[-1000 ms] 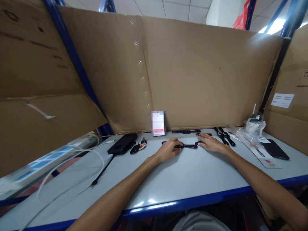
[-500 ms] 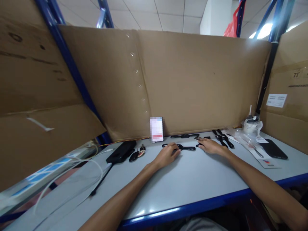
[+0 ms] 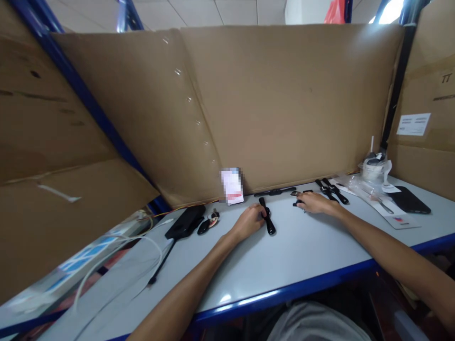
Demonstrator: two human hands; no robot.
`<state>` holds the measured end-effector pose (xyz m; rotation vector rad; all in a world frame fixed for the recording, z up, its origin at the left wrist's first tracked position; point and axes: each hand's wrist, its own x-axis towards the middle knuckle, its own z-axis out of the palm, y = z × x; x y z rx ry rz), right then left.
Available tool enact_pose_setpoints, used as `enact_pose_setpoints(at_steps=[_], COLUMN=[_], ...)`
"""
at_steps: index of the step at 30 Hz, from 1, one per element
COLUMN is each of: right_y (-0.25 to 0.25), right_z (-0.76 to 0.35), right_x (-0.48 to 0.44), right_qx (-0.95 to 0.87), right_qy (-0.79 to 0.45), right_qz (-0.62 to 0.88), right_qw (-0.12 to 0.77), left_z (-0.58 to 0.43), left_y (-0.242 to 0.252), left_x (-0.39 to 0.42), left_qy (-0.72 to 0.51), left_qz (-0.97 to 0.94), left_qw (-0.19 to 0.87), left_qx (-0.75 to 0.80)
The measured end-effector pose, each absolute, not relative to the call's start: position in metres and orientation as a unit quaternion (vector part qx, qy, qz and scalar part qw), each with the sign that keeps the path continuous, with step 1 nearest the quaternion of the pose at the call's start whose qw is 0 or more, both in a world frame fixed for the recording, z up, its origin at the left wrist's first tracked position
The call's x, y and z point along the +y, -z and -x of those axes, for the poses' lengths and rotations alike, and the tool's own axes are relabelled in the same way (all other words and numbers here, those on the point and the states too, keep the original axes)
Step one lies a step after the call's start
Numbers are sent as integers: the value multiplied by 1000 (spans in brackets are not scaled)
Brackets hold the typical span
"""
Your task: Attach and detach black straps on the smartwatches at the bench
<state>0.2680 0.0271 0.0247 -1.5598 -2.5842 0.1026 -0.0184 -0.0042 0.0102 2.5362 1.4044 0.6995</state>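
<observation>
My left hand (image 3: 250, 219) has its fingers curled on the near side of a slim black wristwatch-like strap (image 3: 270, 226) with a thicker middle, which lies lengthwise away from me on the table. To the right, my right hand (image 3: 312, 203) rests low over the tabletop with its fingers bent. Small dark pieces, one with a shiny face (image 3: 295, 193), show at its fingertips; the hand covers the rest. Behind both hands lies another black strap (image 3: 275, 192) along the cardboard. Two similar black straps (image 3: 332, 190) lie side by side to the right of my right hand.
A lit phone (image 3: 232, 187) leans on the cardboard wall (image 3: 284, 104). At left are a black box-shaped device (image 3: 185, 221) with a cable, keys (image 3: 209, 224) and a power strip (image 3: 83, 265). At right lie clear packaging (image 3: 362, 189), a white tub (image 3: 373, 171) and a dark phone (image 3: 410, 200).
The black strap by my left hand has turned from lying crosswise to lengthwise, with the hand still on it. My right hand stays nearly in place; the camera view has shifted and tilted downward.
</observation>
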Motion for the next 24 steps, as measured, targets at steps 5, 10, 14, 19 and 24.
enact_pose_setpoints(at_steps=[5, 10, 14, 19, 24], right_y=[-31, -31, -25, -22, -26], right_z=[-268, -269, -272, -270, -268], right_x=[22, 23, 27, 29, 28], right_qx=[-846, -845, -869, -875, -861], right_qy=[-21, -17, -21, -32, -26], right_qz=[531, 533, 488, 477, 506], right_qw=[36, 34, 79, 75, 46], left_z=[11, 3, 7, 12, 13], left_y=[-9, -6, 0, 3, 2], left_x=[-10, -14, -10, -8, -7], left_qy=[-242, -218, -235, -242, -226], left_qz=[-822, -828, -840, -836, -841], left_qw=[82, 49, 65, 27, 13], left_qx=[509, 514, 484, 492, 492])
